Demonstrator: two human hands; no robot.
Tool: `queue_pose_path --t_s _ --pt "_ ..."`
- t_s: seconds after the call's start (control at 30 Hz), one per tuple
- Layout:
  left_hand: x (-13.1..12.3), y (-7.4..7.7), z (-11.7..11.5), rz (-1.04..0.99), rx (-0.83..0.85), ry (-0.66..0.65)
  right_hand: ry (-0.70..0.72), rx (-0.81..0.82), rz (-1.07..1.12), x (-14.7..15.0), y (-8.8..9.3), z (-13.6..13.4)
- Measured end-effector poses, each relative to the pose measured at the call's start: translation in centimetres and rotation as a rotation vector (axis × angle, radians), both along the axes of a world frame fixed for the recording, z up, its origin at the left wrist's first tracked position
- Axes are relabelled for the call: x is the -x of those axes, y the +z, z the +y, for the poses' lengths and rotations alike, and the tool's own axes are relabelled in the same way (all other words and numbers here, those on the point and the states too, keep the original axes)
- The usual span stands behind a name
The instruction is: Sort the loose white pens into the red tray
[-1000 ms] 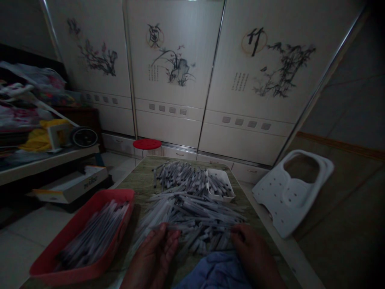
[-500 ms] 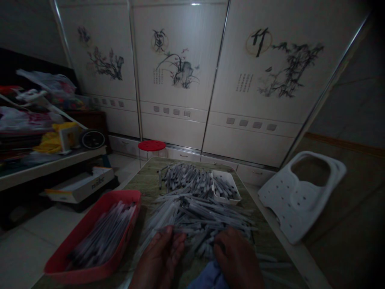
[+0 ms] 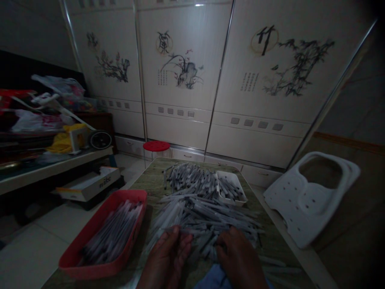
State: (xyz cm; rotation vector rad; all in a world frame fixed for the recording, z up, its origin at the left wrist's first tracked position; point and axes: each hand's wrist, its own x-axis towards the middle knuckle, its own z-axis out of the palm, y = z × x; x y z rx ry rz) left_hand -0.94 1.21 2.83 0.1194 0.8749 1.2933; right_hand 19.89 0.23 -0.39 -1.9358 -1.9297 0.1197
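At the near end of the table, my left hand (image 3: 168, 253) is closed, thumb against fingers, on what looks like a slim translucent pen (image 3: 187, 231). To its right, my right hand (image 3: 237, 255) is low over the pile with its fingers curled in; what they hold, if anything, is hidden. In front of both hands lies a loose pile of pale, translucent pens (image 3: 210, 212), blurred in the dim light. Farther back is a heap of shorter grey pen-like pieces (image 3: 192, 178). A blue cloth (image 3: 212, 277) shows below my right hand.
A red basket (image 3: 67, 263) of pens with dark ends stands on the left. At the back right of the table (image 3: 153, 170) sits a white tray (image 3: 244, 196) holding more pieces. Beyond are a red stool (image 3: 156, 146) and a white plastic folding seat (image 3: 296, 196).
The whole view has shifted slightly, so everything appears a little farther right. Both hands keep nearly the same pose, the left still pinching; the right fingers have moved slightly.
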Motion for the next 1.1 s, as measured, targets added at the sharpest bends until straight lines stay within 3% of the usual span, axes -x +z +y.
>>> queue_pose_path --t_s 0.17,0.3,0.43,0.8,1.1 --pt "0.1 -0.2 0.0 -0.007 0.011 -0.011 0.067 -0.014 0.1 -0.7 1.8 -0.3" --pt "-0.1 0.0 -0.1 0.009 -0.008 -0.01 0.091 0.062 0.423 -0.1 3.8 -0.9" --pt "-0.5 0.5 -0.3 0.04 0.005 -0.047 0.11 0.021 0.618 1.5 5.1 -1.6" --pt "-1.0 0.0 -0.7 0.023 -0.027 -0.102 0.193 0.038 0.733 1.5 4.4 -1.9" --pt "-1.1 -0.3 -0.8 0.056 -0.084 -0.13 0.198 0.039 0.677 1.4 4.7 -1.9"
